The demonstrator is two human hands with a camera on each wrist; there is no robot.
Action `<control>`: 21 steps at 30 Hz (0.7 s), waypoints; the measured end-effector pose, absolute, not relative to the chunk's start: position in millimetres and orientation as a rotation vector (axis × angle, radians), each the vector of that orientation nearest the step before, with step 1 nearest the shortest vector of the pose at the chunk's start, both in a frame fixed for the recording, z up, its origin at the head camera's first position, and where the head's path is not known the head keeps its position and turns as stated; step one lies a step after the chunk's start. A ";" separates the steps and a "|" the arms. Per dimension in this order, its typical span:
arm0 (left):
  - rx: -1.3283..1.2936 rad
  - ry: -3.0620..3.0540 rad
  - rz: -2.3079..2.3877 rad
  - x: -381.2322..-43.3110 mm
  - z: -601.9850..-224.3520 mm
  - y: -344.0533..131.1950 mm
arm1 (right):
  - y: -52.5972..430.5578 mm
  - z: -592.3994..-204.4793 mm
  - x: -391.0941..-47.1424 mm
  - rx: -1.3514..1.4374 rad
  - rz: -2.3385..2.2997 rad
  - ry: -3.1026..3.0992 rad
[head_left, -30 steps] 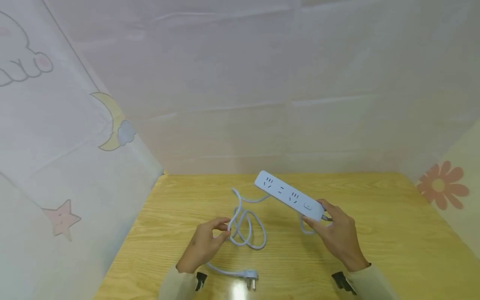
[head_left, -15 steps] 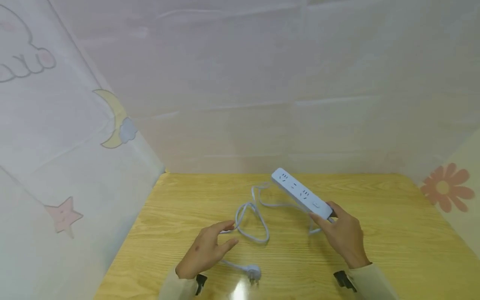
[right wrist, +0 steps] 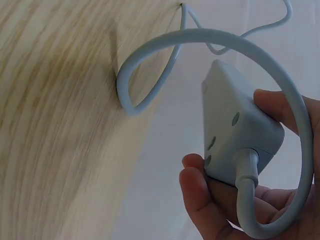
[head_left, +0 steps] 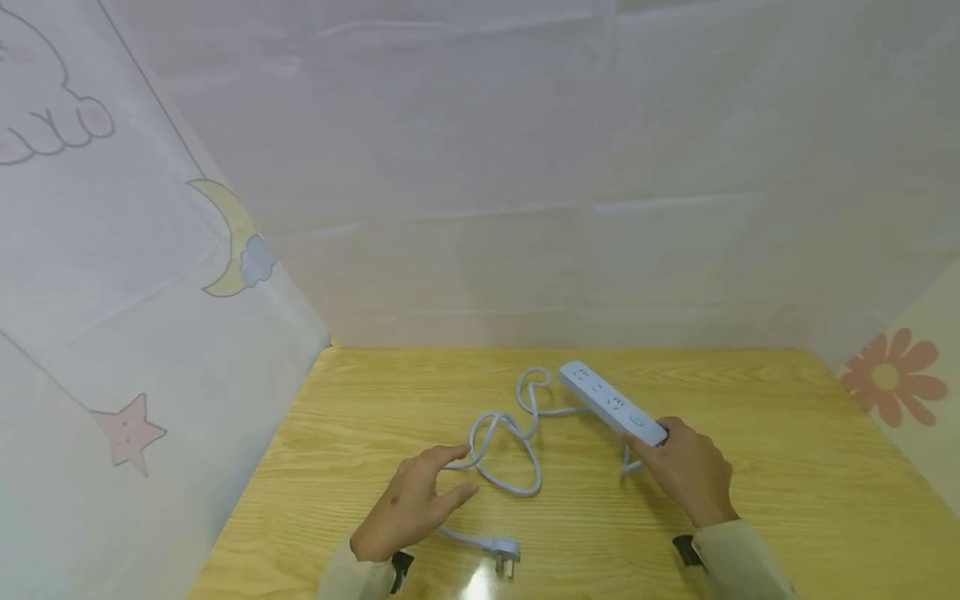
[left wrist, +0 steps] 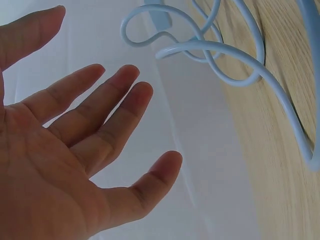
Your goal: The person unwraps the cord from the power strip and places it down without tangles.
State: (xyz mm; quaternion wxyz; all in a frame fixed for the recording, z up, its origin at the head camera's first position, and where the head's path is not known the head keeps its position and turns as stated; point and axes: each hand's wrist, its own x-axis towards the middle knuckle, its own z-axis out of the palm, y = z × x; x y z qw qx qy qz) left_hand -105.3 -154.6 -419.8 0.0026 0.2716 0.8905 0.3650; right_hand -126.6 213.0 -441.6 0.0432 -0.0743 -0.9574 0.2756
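Observation:
A white power strip (head_left: 611, 404) lies slantwise over the right half of the table in the head view, switch end nearest me. My right hand (head_left: 692, 473) grips that end between thumb and fingers. From below, the right wrist view shows the strip's underside and the cord (right wrist: 210, 36) curving out of its end; whether the far end touches the table I cannot tell. Loops of white cord (head_left: 537, 475) lie left of the strip. Beside them my left hand (head_left: 412, 504) holds nothing, fingers spread and relaxed, as the left wrist view confirms. A three-pin plug (head_left: 505, 548) lies near the front.
The wooden table (head_left: 787, 467) reaches back to a pale cloth wall (head_left: 480, 208). More printed cloth (head_left: 150, 333) stands along the left side, with a moon and a star on it.
My left fingers have let go of the cord, which now lies lower in looser loops. My right hand has moved right and lowered the power strip toward the table.

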 end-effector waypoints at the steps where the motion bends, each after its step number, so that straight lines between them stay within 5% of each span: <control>1: 0.842 2.790 1.137 -104.7 -419.6 -154.9 | 213.2 -441.0 -127.0 -0.237 0.837 -2.949; 21: 0.760 2.699 0.993 -96.1 -415.9 -155.9 | 227.8 -432.7 -135.2 -0.115 0.560 -3.294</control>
